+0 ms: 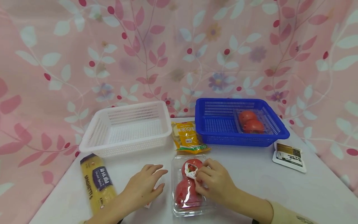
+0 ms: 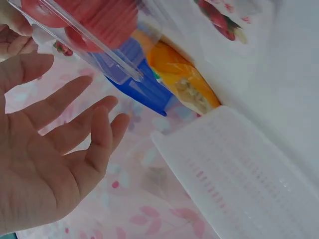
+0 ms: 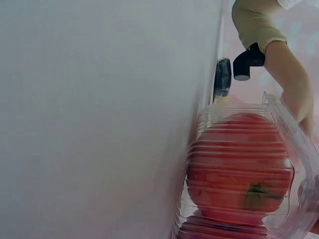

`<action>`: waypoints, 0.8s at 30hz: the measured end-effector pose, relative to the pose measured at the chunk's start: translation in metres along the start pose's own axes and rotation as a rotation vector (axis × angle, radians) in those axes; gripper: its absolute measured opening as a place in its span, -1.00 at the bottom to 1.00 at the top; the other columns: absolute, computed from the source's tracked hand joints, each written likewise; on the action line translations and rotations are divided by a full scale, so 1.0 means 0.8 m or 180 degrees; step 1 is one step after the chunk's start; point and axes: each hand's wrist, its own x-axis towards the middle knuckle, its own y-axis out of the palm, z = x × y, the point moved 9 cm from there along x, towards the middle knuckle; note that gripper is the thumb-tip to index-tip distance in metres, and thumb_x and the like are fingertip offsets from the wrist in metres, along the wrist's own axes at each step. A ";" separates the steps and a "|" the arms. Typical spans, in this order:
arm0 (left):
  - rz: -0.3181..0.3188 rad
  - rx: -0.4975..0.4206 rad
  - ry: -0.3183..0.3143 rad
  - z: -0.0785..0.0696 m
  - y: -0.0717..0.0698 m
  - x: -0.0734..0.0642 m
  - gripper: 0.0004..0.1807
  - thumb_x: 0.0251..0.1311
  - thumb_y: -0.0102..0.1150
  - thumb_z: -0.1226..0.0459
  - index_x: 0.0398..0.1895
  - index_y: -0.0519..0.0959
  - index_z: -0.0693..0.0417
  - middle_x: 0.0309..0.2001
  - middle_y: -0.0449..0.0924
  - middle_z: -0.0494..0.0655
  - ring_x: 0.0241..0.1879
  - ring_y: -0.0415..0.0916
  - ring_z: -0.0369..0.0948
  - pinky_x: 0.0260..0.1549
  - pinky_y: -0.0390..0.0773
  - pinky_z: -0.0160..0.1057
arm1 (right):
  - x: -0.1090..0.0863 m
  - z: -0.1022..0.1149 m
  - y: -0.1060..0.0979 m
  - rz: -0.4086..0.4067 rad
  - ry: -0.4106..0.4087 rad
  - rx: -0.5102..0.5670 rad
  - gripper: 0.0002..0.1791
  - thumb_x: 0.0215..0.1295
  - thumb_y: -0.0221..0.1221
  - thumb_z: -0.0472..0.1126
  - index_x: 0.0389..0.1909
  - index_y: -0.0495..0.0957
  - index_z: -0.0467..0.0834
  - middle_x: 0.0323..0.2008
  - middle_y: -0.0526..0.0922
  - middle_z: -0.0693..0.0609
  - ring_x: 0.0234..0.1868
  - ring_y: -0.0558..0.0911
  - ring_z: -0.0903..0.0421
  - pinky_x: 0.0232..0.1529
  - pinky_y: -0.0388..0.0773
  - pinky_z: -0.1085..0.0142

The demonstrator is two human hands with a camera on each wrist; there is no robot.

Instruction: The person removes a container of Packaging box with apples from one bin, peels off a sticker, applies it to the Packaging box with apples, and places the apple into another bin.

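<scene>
My right hand [image 1: 213, 182] is over a clear plastic box [image 1: 179, 212] of tomatoes [image 1: 187, 194], with its fingertips pinching the edge of a white sticker [image 1: 191, 170] printed with red fruit. The sticker lies over the box's lid; how much of it is stuck down I cannot tell. In the right wrist view one tomato [image 3: 239, 164] shows through the ribbed wall of the box. My left hand [image 1: 144, 183] is left of the box, fingers spread and holding nothing. Below it, partly hidden, lies another printed white piece [image 2: 224, 20] on the table.
Behind stand a white basket [image 1: 126, 140] and a blue basket [image 1: 237, 140] holding another box of tomatoes [image 1: 251, 121]. A yellow food bag [image 1: 188, 137] lies between them. Spaghetti [image 1: 98, 183] lies at left, a white packet [image 1: 289, 157] at right.
</scene>
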 end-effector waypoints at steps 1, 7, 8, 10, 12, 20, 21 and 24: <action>-0.0085 0.0021 0.0063 -0.004 -0.002 0.003 -0.64 0.01 0.23 0.16 -0.05 0.57 -0.05 0.06 0.47 -0.06 0.06 0.35 -0.11 -0.26 0.54 -0.12 | 0.000 0.000 0.002 0.0052 0.0041 0.0005 -0.91 -0.17 0.15 -0.25 -0.69 0.43 -0.04 -0.57 0.53 0.21 -0.39 0.46 0.12 -0.39 0.37 0.34; -0.0519 -0.0073 0.0735 -0.037 -0.010 0.019 -0.63 0.02 0.20 0.21 -0.03 0.55 0.00 0.06 0.42 -0.06 0.13 0.28 -0.08 -0.04 0.45 -0.16 | -0.002 0.001 0.008 0.0188 0.0143 0.0013 -0.85 -0.26 0.20 -0.27 -0.70 0.40 -0.02 -0.60 0.49 0.22 -0.39 0.45 0.14 -0.37 0.37 0.35; -0.0478 -0.0123 0.0842 -0.042 -0.007 0.021 -0.63 0.07 0.16 0.20 0.00 0.53 0.01 0.06 0.42 -0.08 0.15 0.26 -0.10 0.03 0.40 -0.16 | -0.002 0.002 0.009 0.0186 0.0136 0.0028 -0.85 -0.27 0.20 -0.27 -0.70 0.40 -0.02 -0.60 0.48 0.22 -0.40 0.45 0.14 -0.37 0.38 0.35; -0.0313 -0.0179 0.1022 -0.052 0.001 0.023 -0.63 0.19 0.04 0.17 0.07 0.49 0.04 0.10 0.41 -0.12 0.21 0.21 -0.14 0.09 0.34 -0.15 | -0.002 0.003 0.011 0.0195 0.0116 0.0053 -0.84 -0.27 0.21 -0.28 -0.70 0.40 -0.01 -0.60 0.48 0.22 -0.41 0.44 0.14 -0.37 0.39 0.36; -0.0110 -0.0224 0.1107 -0.058 0.010 0.023 -0.61 0.31 -0.12 0.13 0.14 0.45 0.03 0.16 0.38 -0.16 0.25 0.15 -0.17 0.10 0.33 -0.14 | -0.003 0.004 0.012 0.0195 0.0091 0.0076 -0.84 -0.27 0.21 -0.28 -0.69 0.40 -0.01 -0.61 0.48 0.22 -0.42 0.44 0.15 -0.37 0.40 0.38; 0.0125 -0.0188 0.1217 -0.067 0.024 0.021 -0.50 0.38 -0.32 -0.02 0.24 0.36 0.00 0.33 0.18 -0.16 0.34 -0.01 -0.20 0.06 0.33 -0.12 | -0.005 0.004 0.012 0.0241 0.0134 0.0155 -0.85 -0.31 0.22 -0.30 -0.65 0.45 -0.03 -0.56 0.52 0.23 -0.42 0.41 0.19 -0.40 0.38 0.44; 0.0112 -0.0165 0.1229 -0.067 0.024 0.021 -0.49 0.38 -0.32 -0.02 0.24 0.36 0.00 0.33 0.19 -0.16 0.34 -0.01 -0.19 0.06 0.33 -0.12 | -0.005 0.002 0.012 0.0274 0.0169 0.0183 -0.85 -0.30 0.22 -0.29 -0.64 0.46 -0.02 -0.54 0.54 0.23 -0.41 0.41 0.20 -0.41 0.38 0.45; 0.0082 -0.0122 0.1284 -0.069 0.024 0.022 -0.49 0.37 -0.31 -0.02 0.24 0.35 0.01 0.32 0.20 -0.15 0.34 0.01 -0.19 0.06 0.34 -0.13 | -0.009 -0.004 0.015 0.0425 0.0312 0.0286 -0.87 -0.24 0.22 -0.28 -0.62 0.47 -0.02 -0.47 0.60 0.23 -0.38 0.41 0.24 -0.40 0.40 0.48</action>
